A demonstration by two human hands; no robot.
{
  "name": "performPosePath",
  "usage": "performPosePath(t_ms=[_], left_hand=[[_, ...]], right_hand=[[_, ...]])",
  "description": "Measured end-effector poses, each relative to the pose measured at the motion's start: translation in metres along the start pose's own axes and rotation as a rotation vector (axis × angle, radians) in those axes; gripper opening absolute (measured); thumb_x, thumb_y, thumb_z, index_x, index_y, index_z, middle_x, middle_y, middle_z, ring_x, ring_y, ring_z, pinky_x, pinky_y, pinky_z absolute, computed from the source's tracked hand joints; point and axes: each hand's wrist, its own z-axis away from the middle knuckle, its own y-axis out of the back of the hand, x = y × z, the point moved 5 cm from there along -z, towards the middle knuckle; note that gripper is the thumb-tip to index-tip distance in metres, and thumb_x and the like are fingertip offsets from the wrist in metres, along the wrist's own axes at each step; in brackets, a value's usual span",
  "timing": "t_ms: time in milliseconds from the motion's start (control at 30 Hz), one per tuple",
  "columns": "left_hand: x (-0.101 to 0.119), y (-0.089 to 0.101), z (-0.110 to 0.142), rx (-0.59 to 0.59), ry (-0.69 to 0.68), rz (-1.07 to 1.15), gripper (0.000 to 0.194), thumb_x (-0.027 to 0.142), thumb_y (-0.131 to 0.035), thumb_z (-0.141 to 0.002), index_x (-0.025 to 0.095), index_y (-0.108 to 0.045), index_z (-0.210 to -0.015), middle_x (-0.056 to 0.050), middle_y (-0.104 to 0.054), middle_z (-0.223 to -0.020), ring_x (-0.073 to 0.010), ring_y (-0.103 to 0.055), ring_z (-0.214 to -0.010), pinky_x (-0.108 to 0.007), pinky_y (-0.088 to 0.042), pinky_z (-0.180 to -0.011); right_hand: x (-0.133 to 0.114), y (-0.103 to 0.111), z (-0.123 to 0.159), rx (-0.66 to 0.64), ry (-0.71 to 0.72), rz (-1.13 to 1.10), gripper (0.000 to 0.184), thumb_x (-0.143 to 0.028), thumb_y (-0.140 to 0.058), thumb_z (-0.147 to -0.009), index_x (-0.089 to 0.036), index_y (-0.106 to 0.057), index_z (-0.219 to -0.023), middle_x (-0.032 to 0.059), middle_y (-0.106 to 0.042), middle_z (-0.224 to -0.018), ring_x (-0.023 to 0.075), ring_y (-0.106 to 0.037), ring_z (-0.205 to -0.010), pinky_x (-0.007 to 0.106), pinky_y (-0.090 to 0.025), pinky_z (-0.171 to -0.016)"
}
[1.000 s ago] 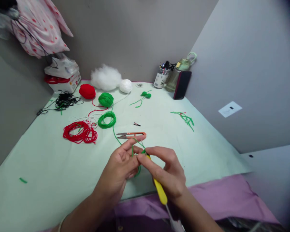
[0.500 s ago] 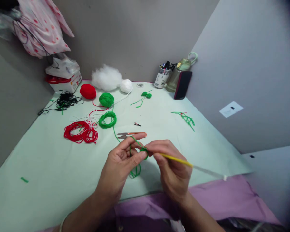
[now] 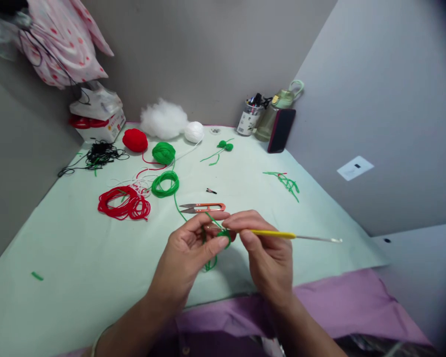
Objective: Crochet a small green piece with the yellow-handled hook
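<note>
My left hand (image 3: pixel 188 253) pinches a small green crochet piece (image 3: pixel 225 238) between thumb and fingers, and green yarn runs over its raised index finger. My right hand (image 3: pixel 269 253) grips a crochet hook (image 3: pixel 275 233) with a yellow handle, held nearly level. The hook's thin left end reaches the yarn above the crochet piece; its other metal end points right. A loop of green yarn hangs below my left hand. Just beyond the fingers lie orange thread snips (image 3: pixel 202 208), blades to the left. Green yarn leads back to a green coil (image 3: pixel 165 184) and a green ball (image 3: pixel 164 153).
Red yarn (image 3: pixel 124 203), a red ball (image 3: pixel 135 141), black yarn (image 3: pixel 103 154), white stuffing (image 3: pixel 163 120) and a white ball (image 3: pixel 194 132) lie left and back. Small green crocheted balls (image 3: pixel 225 145), a pen cup (image 3: pixel 247 119), a bottle (image 3: pixel 267 124), a phone (image 3: pixel 281 131) and green scraps (image 3: pixel 288 184) are farther right.
The crochet hook has swung from a downward slant to nearly level, its left tip now showing past the crochet piece. My left index finger has lowered slightly, uncovering more of the snips.
</note>
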Motion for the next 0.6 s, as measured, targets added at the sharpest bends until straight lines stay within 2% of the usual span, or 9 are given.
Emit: performPosePath(t_ms=[200,500,600], left_hand=[[0.001,0.004,0.001,0.044,-0.03,-0.003,0.032,0.021,-0.092,-0.082,0.032,-0.088,-0.112,0.002,-0.071,-0.086,-0.0123,-0.067,-0.087,-0.019,-0.054,-0.081],[0.003,0.008,0.004,0.05,-0.014,-0.046,0.028,0.024,-0.091,-0.082,0.031,-0.089,-0.109,0.001,-0.069,-0.085,-0.013,-0.064,-0.087,-0.019,-0.052,-0.08],[0.003,0.009,0.002,0.05,-0.029,-0.059,0.028,0.023,-0.091,-0.082,0.032,-0.089,-0.108,0.001,-0.069,-0.087,-0.0131,-0.063,-0.087,-0.019,-0.051,-0.08]], right_hand=[[0.0,0.002,0.001,0.012,-0.004,0.023,0.018,-0.026,-0.068,-0.106,-0.028,-0.085,-0.106,0.0023,-0.08,-0.095,0.0142,-0.07,-0.081,0.028,-0.059,-0.073],[0.012,0.007,0.002,0.006,-0.181,-0.2,0.02,-0.035,-0.065,-0.108,-0.026,-0.083,-0.105,0.0038,-0.084,-0.098,0.0136,-0.075,-0.077,0.028,-0.062,-0.074],[0.011,0.007,0.003,0.008,-0.183,-0.209,0.021,-0.035,-0.063,-0.109,-0.025,-0.081,-0.105,0.0032,-0.084,-0.097,0.0135,-0.076,-0.077,0.027,-0.064,-0.074]])
